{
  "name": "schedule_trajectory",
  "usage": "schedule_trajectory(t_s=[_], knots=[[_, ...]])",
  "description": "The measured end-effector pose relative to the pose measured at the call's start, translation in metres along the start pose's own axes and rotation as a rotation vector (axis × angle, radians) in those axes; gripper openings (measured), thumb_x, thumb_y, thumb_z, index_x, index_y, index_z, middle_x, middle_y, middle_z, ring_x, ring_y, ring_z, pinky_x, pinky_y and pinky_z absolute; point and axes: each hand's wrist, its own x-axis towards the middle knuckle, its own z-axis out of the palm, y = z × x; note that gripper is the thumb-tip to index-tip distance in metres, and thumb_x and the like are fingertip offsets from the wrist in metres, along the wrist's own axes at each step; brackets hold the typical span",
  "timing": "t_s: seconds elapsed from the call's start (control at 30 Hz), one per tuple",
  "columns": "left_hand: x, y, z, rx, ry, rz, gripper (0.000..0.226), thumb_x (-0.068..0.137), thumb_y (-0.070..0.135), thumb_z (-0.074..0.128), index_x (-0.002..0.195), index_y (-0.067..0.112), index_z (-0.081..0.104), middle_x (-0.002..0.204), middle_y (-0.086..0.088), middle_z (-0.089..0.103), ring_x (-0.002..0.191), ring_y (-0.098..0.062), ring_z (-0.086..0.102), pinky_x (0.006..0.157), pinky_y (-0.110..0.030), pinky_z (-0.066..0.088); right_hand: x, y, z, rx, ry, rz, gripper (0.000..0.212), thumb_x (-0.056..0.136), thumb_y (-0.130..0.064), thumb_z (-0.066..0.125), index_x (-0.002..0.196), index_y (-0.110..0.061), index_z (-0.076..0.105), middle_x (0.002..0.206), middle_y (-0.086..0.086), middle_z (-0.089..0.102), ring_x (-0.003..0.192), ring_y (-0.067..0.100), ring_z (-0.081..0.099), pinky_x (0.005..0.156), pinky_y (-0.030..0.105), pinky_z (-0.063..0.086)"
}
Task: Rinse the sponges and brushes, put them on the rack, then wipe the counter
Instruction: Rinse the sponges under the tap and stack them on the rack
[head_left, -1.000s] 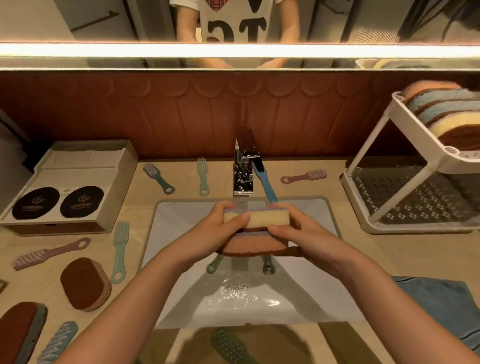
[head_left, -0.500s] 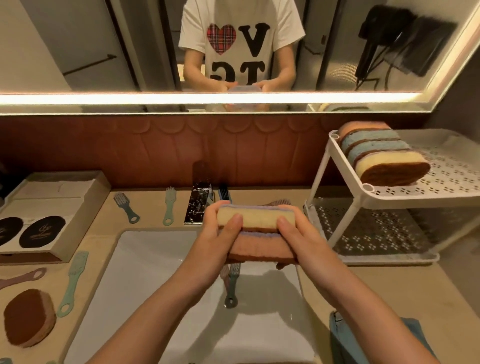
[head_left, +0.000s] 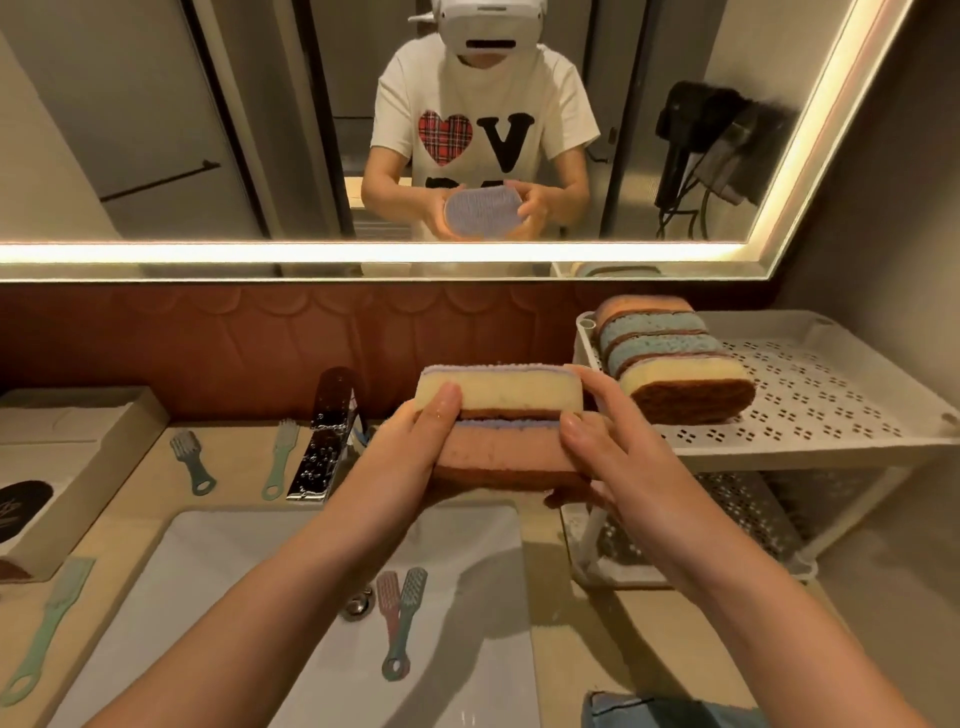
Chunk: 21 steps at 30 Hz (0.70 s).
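Note:
Two sponges are stacked together in the air: a yellow sponge (head_left: 511, 396) on top and a pink sponge (head_left: 498, 453) beneath. My left hand (head_left: 415, 441) grips their left end and my right hand (head_left: 605, 452) grips their right end. They hang above the right edge of the white sink (head_left: 218, 582), just left of the white rack (head_left: 810, 410). Several sponges (head_left: 670, 358) stand on edge on the rack's top shelf. Two brushes (head_left: 400, 618) lie in the sink by the drain.
A chrome tap (head_left: 324, 436) stands behind the sink. Small brushes (head_left: 195, 462) lie on the beige counter (head_left: 644, 634) to the left, beside an open cardboard box (head_left: 78, 457). A green brush (head_left: 44, 623) lies at the left. Blue cloth (head_left: 665, 709) sits at the bottom right.
Both hands have lifted the stacked sponges up out of the sink and carried them right, toward the rack. The view has tilted up and swung right.

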Motion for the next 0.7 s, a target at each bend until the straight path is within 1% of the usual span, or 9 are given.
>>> schedule_trajectory(t_s=[0.1,0.17,0.23,0.33,0.4,0.47,0.57,0.63,0.7], knots=[[0.015,0.011,0.019,0.120,-0.022,0.081,0.061,0.077,0.065,0.051,0.116,0.018,0.056,0.108,-0.007,0.066,0.096,-0.019,0.066,0.086,-0.039,0.055,0.005,-0.011,-0.016,-0.047,0.053,-0.023,0.062,0.067,-0.053,0.056,0.127,-0.038,0.045,0.118,-0.005,0.061,0.101,0.006,0.063,0.086,0.034,0.056],[0.027,0.019,0.040,0.173,-0.076,0.110,0.063,0.077,0.068,0.049,0.118,0.021,0.052,0.106,-0.003,0.065,0.095,-0.016,0.066,0.086,-0.038,0.055,0.008,-0.015,-0.038,-0.059,0.149,-0.010,0.066,0.063,-0.057,0.059,0.126,-0.039,0.048,0.121,-0.002,0.059,0.100,0.009,0.064,0.083,0.032,0.057],[0.039,0.030,0.061,0.197,-0.204,0.113,0.058,0.079,0.065,0.046,0.122,0.026,0.048,0.111,0.002,0.063,0.099,-0.012,0.064,0.087,-0.034,0.054,0.010,-0.018,-0.063,-0.046,0.233,0.005,0.065,0.060,-0.059,0.060,0.122,-0.043,0.051,0.119,-0.001,0.060,0.098,0.011,0.066,0.078,0.031,0.058],[0.058,0.047,0.084,0.312,-0.333,0.162,0.057,0.083,0.065,0.037,0.122,0.026,0.050,0.114,0.006,0.061,0.103,-0.005,0.060,0.086,-0.024,0.046,0.012,-0.022,-0.096,0.010,0.331,-0.001,0.048,0.067,-0.053,0.058,0.115,-0.043,0.057,0.109,-0.002,0.066,0.093,0.012,0.068,0.072,0.028,0.057],[0.073,0.055,0.098,0.403,-0.377,0.220,0.059,0.087,0.064,0.029,0.120,0.023,0.057,0.117,0.006,0.063,0.109,-0.006,0.058,0.094,-0.025,0.040,0.015,-0.021,-0.114,0.065,0.406,0.006,0.043,0.076,-0.047,0.057,0.118,-0.035,0.057,0.104,-0.003,0.068,0.088,0.010,0.069,0.067,0.023,0.055],[0.092,0.060,0.113,0.460,-0.411,0.226,0.061,0.091,0.062,0.024,0.124,0.022,0.057,0.125,0.006,0.060,0.118,-0.007,0.052,0.101,-0.026,0.034,0.021,-0.019,-0.132,0.118,0.490,-0.004,0.033,0.085,-0.036,0.055,0.117,-0.029,0.057,0.099,-0.002,0.068,0.085,0.010,0.069,0.066,0.023,0.056],[0.120,0.051,0.138,0.622,-0.362,0.182,0.068,0.089,0.063,0.027,0.142,0.021,0.038,0.149,-0.001,0.038,0.138,-0.016,0.032,0.115,-0.038,0.023,0.031,-0.012,-0.155,0.170,0.583,-0.009,0.032,0.090,-0.029,0.053,0.122,-0.023,0.054,0.106,0.003,0.065,0.094,0.015,0.064,0.076,0.029,0.055],[0.130,0.038,0.153,0.864,-0.288,0.183,0.065,0.095,0.052,0.029,0.149,0.017,0.021,0.157,-0.004,0.018,0.145,-0.018,0.012,0.119,-0.039,0.012,0.037,-0.007,-0.169,0.259,0.637,0.027,0.033,0.091,-0.028,0.053,0.124,-0.022,0.053,0.112,0.007,0.062,0.097,0.017,0.062,0.076,0.031,0.053],[0.136,0.027,0.166,1.052,-0.243,0.177,0.067,0.096,0.051,0.027,0.149,0.013,0.013,0.158,-0.009,0.009,0.146,-0.020,0.004,0.117,-0.037,0.008,0.043,-0.003,-0.182,0.418,0.692,0.077,0.034,0.092,-0.026,0.053,0.126,-0.021,0.051,0.113,0.008,0.061,0.097,0.019,0.061,0.074,0.033,0.053]])
